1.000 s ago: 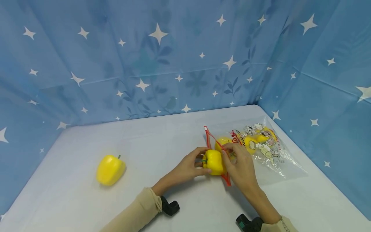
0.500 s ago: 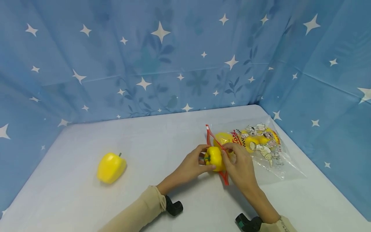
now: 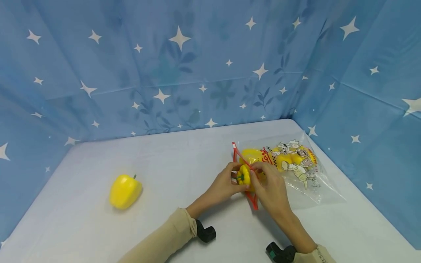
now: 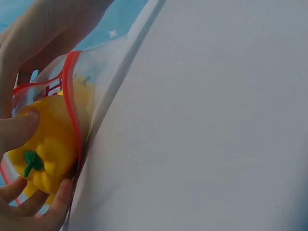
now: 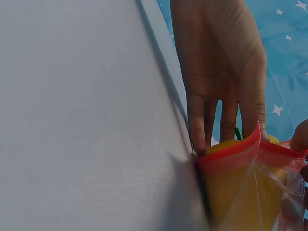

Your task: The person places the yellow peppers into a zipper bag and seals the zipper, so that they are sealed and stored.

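Observation:
In the head view my left hand (image 3: 225, 187) grips a yellow bell pepper (image 3: 244, 176) by its stem end, thumb and fingers spread round it. The pepper's far part is inside the mouth of a clear zip bag (image 3: 323, 188) with a red seal strip. My right hand (image 3: 273, 193) pinches the upper edge of that mouth between thumb and fingers. From the left wrist, the red strip (image 4: 70, 98) crosses over the pepper's side, with the green stem facing out. Seen from the right wrist, the left hand's fingertips (image 5: 199, 144) reach in at the bag's rim.
More yellow items (image 3: 291, 159) lie inside the bag, partly hidden by its printed cartoon figures. Another yellow bell pepper (image 3: 125, 191) lies on the left of the white table (image 3: 177, 157). A blue curtain (image 3: 210, 65) with white stars hangs behind and at the right.
My left hand has moved right and slightly up, pushing the pepper deeper into the bag's mouth. My right hand stays on the bag's edge.

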Action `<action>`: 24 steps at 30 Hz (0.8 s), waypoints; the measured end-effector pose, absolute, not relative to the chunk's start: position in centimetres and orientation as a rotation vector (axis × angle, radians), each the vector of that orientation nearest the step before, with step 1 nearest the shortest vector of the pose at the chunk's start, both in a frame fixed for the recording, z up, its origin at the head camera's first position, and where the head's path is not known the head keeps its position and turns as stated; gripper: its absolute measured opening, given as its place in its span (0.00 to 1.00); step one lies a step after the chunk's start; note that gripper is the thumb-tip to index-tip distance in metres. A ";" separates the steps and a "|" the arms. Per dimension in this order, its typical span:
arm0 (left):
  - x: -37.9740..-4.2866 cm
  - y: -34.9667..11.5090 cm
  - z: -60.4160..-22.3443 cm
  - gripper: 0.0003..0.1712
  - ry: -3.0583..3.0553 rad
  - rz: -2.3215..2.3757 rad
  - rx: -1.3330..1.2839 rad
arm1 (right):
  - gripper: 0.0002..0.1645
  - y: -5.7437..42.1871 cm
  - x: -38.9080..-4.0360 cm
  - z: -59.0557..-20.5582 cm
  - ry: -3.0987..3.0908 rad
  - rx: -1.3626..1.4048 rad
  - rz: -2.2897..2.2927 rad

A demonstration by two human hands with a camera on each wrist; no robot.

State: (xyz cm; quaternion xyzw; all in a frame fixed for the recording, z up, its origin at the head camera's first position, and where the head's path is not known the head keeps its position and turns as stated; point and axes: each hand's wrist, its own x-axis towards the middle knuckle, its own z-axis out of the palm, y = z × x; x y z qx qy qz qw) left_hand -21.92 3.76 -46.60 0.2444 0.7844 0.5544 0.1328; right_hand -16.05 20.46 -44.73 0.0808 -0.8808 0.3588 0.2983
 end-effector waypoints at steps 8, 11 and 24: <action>-22.1 3.6 -47.0 0.41 2.134 1.741 0.663 | 0.10 20.4 -16.0 -44.7 -2.359 0.190 0.959; -22.3 3.2 -47.1 0.37 2.112 1.746 0.675 | 0.10 20.4 -16.0 -44.6 -2.360 0.190 0.959; -22.1 3.3 -47.2 0.33 2.138 1.743 0.737 | 0.11 20.3 -16.0 -44.6 -2.339 0.196 0.934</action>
